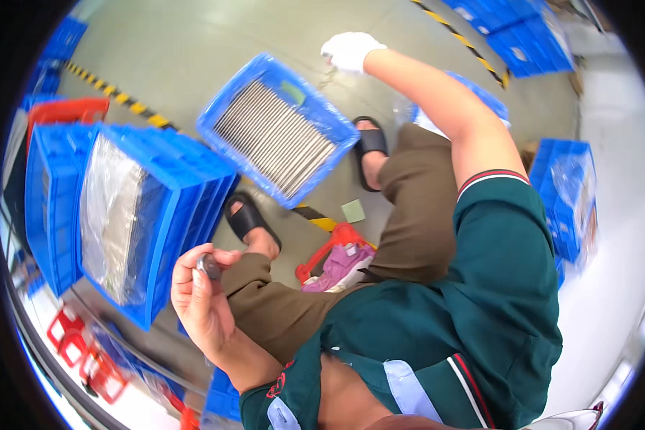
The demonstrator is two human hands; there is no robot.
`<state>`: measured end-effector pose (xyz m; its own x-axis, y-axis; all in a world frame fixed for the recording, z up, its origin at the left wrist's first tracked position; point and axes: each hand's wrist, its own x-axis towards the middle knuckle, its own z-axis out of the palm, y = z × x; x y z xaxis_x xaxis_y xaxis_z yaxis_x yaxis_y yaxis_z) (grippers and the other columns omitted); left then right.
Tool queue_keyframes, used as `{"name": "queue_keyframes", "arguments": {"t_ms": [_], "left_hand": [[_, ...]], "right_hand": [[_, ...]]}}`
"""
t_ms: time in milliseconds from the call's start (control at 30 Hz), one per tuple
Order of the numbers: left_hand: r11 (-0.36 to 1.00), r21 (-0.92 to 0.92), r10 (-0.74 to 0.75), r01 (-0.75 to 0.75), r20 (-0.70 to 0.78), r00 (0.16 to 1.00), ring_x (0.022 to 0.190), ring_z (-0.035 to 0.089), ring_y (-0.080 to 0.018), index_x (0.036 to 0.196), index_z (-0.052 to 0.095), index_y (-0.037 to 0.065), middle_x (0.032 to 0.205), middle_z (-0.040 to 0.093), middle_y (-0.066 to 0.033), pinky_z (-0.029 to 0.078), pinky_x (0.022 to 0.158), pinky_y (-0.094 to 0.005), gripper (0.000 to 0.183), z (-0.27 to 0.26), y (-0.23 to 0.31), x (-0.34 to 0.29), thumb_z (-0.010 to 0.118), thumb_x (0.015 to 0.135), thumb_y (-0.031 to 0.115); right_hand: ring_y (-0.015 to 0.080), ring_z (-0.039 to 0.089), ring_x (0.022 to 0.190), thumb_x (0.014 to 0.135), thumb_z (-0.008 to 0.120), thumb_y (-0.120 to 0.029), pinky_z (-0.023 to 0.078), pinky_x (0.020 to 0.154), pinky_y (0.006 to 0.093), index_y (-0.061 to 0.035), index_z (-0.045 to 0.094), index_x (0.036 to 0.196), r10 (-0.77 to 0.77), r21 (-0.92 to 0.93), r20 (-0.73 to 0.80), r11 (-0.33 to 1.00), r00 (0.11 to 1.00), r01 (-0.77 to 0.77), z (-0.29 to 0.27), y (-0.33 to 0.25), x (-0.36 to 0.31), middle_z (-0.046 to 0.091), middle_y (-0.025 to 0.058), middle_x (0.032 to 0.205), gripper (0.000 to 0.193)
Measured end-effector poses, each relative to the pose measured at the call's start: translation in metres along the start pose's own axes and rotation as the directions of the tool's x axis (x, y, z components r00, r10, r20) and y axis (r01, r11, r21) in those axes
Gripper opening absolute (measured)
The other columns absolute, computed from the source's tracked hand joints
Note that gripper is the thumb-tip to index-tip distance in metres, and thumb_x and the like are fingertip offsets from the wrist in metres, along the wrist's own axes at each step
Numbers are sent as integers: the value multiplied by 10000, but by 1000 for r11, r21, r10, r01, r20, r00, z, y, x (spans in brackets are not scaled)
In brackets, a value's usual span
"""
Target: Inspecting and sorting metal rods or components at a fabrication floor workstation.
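My left hand (204, 304), bare, is raised at the lower left. Its thumb and fingers pinch a small dark grey, rounded piece (209, 266) that looks metallic. My right hand (352, 51), in a white glove, reaches far out over the floor at the top. Its fingers look curled, and anything inside them is hidden. Between the hands and ahead of me stands a blue plastic crate (215, 107) lined with clear film. Rows of thin, greyish strips or plates (272, 132) fill it, with a green patch near its far edge.
Stacked blue crates (193, 168) with film-wrapped contents stand at my left. More blue crates (527, 43) are at the far right. A red stool (347, 233) with purple cloth (344, 265) sits between my legs. Yellow-black tape (118, 93) marks the floor.
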<state>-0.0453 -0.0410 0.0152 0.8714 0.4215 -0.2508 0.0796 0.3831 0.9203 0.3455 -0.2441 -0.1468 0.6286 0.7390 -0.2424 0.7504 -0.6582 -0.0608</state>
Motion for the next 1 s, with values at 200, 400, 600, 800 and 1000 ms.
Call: {"name": "queue_keyframes", "arguments": {"t_ms": [200, 400, 600, 800, 1000], "left_hand": [[1000, 4, 1, -2, 131, 991, 866, 612, -232, 1073, 539, -44, 904, 634, -147, 452, 799, -322, 301, 16, -10, 15, 556, 878, 185], [996, 42, -80, 74, 175, 981, 863, 623, -225, 1080, 542, -29, 913, 643, -129, 458, 772, -298, 297, 29, -28, 31, 552, 886, 196], [969, 103, -238, 227, 111, 965, 850, 634, -217, 1065, 555, 1, 911, 650, -118, 473, 734, -297, 284, 24, -52, 55, 546, 893, 226], [925, 152, -355, 349, 11, 935, 832, 640, -221, 1009, 571, 35, 890, 657, -107, 483, 697, -295, 292, 32, -76, 72, 568, 880, 297], [899, 192, -401, 393, 2, 916, 846, 630, -213, 984, 582, 61, 903, 651, -83, 486, 705, -311, 293, 27, -84, 80, 568, 874, 332]], "right_hand": [[282, 603, 904, 835, 493, -364, 462, 805, 359, -70, 596, 1050, 530, 478, -8, 747, 848, -462, -24, 156, -209, 641, 116, 967, 378], [130, 605, 668, 768, 568, -235, 483, 606, 280, -56, 638, 835, 805, 580, 217, 348, 552, -736, 74, 187, -370, 626, 51, 728, 203], [248, 627, 743, 739, 558, -309, 484, 713, 322, -49, 655, 873, 754, 725, 254, 266, 606, -635, 169, 117, -329, 657, 129, 827, 308], [360, 605, 848, 754, 500, -320, 467, 785, 413, -73, 644, 965, 940, 612, 99, 201, 326, -765, 199, 69, -283, 636, 184, 907, 355], [341, 597, 886, 773, 468, -238, 459, 798, 406, -97, 658, 899, 943, 782, 23, 190, 332, -593, 221, 38, -280, 636, 179, 876, 268]]}}
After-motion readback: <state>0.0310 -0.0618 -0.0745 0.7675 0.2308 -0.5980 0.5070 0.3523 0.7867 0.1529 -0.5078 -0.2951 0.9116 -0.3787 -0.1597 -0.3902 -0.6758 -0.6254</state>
